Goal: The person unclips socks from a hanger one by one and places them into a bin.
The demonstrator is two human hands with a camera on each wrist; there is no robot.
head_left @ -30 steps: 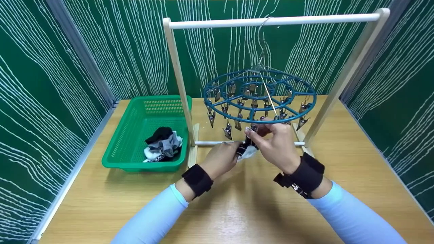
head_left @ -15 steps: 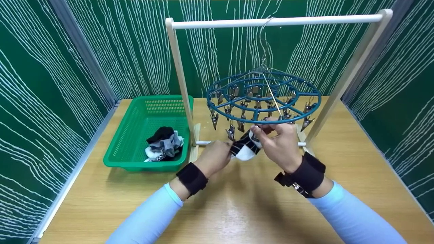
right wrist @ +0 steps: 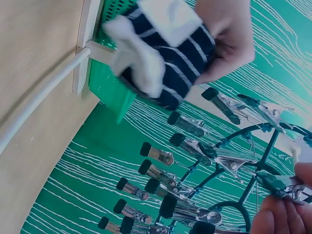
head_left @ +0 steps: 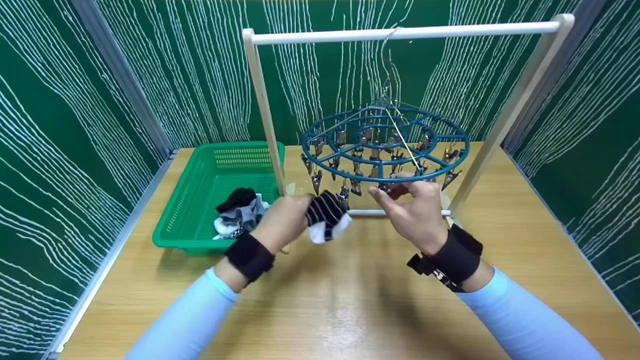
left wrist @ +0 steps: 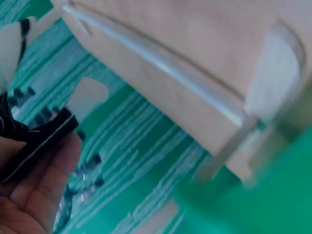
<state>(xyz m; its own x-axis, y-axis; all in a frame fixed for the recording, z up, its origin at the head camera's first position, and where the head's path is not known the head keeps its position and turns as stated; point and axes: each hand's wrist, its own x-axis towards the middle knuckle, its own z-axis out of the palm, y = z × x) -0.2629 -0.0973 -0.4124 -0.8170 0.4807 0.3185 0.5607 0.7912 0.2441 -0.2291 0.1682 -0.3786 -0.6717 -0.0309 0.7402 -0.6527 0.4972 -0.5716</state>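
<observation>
My left hand (head_left: 285,220) grips a black-and-white striped sock (head_left: 326,215), left of the hanger's front edge. In the left wrist view the sock's black cuff (left wrist: 44,146) lies between the fingers. A round blue clip hanger (head_left: 450,137) hangs by its hook, with several metal clips below it. Under its front rim, my right hand (head_left: 415,212) pinches one metal clip (right wrist: 280,185) between thumb and fingers. No cloth shows in that clip. In the right wrist view, the sock (right wrist: 183,66) is well apart from the right hand.
A green basket (head_left: 200,244) stands on the left with black, grey and white socks (head_left: 237,199) inside. The wooden stand's white top bar (head_left: 325,36) carries the hanger, and a lower white bar (head_left: 365,212) runs near the table. Green patterned walls enclose the back and sides.
My left hand has moved left, drawing the sock away from the right hand and the hanger's front rim. The right hand stays at the clip and no longer touches the sock.
</observation>
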